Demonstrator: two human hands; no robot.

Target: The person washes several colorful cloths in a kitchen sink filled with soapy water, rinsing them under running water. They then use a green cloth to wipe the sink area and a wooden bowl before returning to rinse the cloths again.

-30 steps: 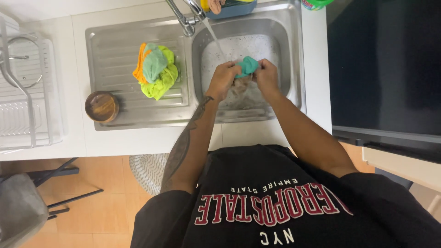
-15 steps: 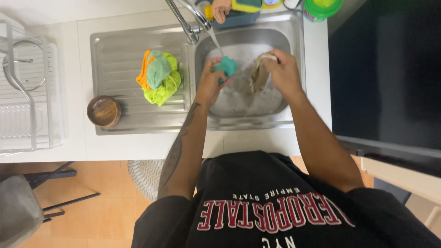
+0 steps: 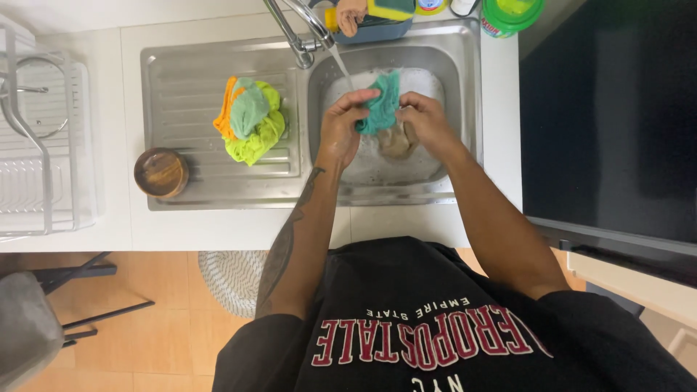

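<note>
While pinched shut: teal cloth point(image 3: 381, 109).

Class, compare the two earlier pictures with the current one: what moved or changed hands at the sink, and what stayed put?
The teal cloth, held by the left hand alone half a second ago, is again gripped by both, the right hand rejoining it under the running tap. The pile of cloths and the wooden bowl on the draining board stayed put.

White counter point(image 3: 218, 232) carries steel sink point(image 3: 465, 94); wooden bowl point(image 3: 161, 173) and cloths point(image 3: 250, 120) lie on drainboard point(image 3: 181, 80); dish rack point(image 3: 36, 145) at left.
</note>
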